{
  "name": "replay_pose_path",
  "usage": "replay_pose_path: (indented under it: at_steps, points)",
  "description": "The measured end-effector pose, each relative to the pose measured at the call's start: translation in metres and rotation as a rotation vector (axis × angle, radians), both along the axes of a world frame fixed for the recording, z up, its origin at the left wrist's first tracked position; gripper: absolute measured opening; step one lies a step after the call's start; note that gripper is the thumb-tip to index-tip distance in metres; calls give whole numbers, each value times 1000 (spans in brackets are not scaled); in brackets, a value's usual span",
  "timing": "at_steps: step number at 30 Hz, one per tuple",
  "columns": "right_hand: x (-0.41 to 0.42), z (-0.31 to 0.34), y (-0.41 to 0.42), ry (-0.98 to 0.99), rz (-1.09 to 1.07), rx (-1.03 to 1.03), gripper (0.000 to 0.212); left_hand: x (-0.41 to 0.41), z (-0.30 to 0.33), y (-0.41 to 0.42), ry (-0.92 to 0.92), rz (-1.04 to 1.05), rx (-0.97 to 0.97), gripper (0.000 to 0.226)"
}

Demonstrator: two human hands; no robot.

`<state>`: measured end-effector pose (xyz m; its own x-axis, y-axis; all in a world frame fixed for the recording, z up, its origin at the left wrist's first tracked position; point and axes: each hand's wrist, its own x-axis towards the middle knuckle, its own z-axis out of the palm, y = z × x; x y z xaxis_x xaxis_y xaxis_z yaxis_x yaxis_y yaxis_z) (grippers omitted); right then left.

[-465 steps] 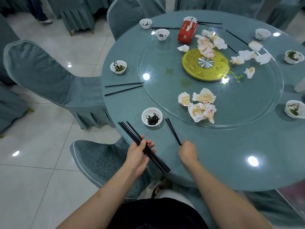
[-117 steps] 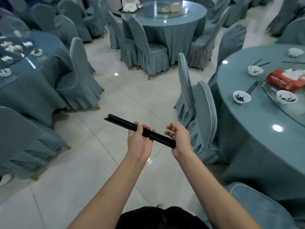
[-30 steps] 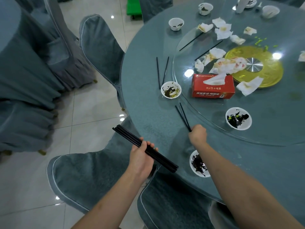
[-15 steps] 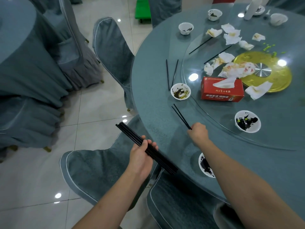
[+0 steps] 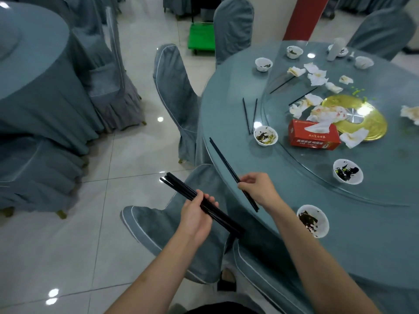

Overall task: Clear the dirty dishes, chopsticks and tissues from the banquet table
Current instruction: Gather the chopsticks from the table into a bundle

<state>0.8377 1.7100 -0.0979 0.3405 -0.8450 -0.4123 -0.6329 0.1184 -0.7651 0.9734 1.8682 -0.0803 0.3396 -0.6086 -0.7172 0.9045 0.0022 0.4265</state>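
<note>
Left hand (image 5: 195,217) grip wraps chopstick bundle (image 5: 201,204) at counter's (image 5: 226,105) 7 o'clock edge; right hand (image 5: 257,189) pinches loose pair (image 5: 229,168) low. Likely light, stiff, slick: grip mid-length.

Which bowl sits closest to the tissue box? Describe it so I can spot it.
Start at the red tissue box on the glass turntable. Just left of it, at the turntable's edge, sits a small white bowl with dark and yellowish scraps. Alone among the bowls, it has two black chopsticks ending beside it.
</note>
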Motion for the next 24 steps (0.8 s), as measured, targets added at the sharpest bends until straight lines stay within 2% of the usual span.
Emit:
replay_pose_path:
  at_steps: [6, 15, 24]
  points:
    - [72, 57, 100, -180, 60, -72, 19, 63, 10, 51, -45, 10, -32, 16]
    - [173, 82, 221, -138, 274, -235, 16, 159, 29, 131, -117, 38, -150, 21]
    - [249, 84, 268, -151, 379, -329, 14, 227, 38, 180, -83, 154, -218, 21]
